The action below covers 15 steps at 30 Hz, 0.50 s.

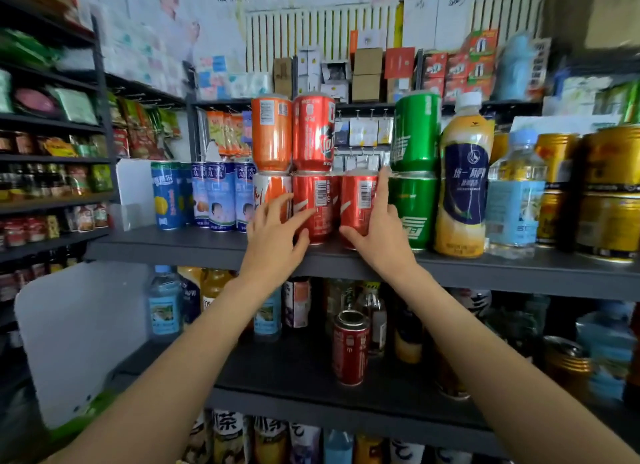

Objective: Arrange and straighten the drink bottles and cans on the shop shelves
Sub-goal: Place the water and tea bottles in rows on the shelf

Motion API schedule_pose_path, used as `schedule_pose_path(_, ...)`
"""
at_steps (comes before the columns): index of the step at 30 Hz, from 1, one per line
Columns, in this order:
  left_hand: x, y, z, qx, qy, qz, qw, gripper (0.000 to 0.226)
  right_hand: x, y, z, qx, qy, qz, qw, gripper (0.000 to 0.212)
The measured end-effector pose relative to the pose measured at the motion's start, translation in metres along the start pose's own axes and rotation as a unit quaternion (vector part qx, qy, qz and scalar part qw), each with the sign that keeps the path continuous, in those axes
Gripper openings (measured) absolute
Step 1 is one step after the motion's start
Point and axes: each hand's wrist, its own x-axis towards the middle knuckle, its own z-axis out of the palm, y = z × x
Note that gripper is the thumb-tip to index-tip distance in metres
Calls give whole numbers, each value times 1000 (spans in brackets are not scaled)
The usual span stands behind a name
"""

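On the upper dark shelf point(485, 269) two red cans stand side by side. My left hand point(277, 231) reaches up with straight fingers and touches the front of the left red can point(320, 193) and the edge of the orange can point(268, 188) beside it. My right hand point(379, 231) holds the right red can point(358, 196), thumb across its lower front, fingers up its right side against a green can point(414, 210). An orange can point(272, 134), a red can point(313, 134) and a green can point(415, 131) are stacked on top.
Blue cans point(221, 196) stand to the left. A yellow tea bottle point(464, 186), a water bottle point(512, 200) and gold cans point(609, 193) stand to the right. The shelf below holds a lone red can point(350, 349) and several bottles. A white panel point(79, 332) stands at lower left.
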Motion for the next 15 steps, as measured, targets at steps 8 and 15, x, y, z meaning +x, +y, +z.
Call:
schedule_pose_path(8, 1, -24, 8, 81, -24, 50, 995, 53, -3, -1, 12, -153, 70, -84, 982, 60)
schedule_pose_path(15, 2, -38, 8, 27, -21, 95, 995, 46, 20, 0, 15, -169, -94, -18, 981, 54)
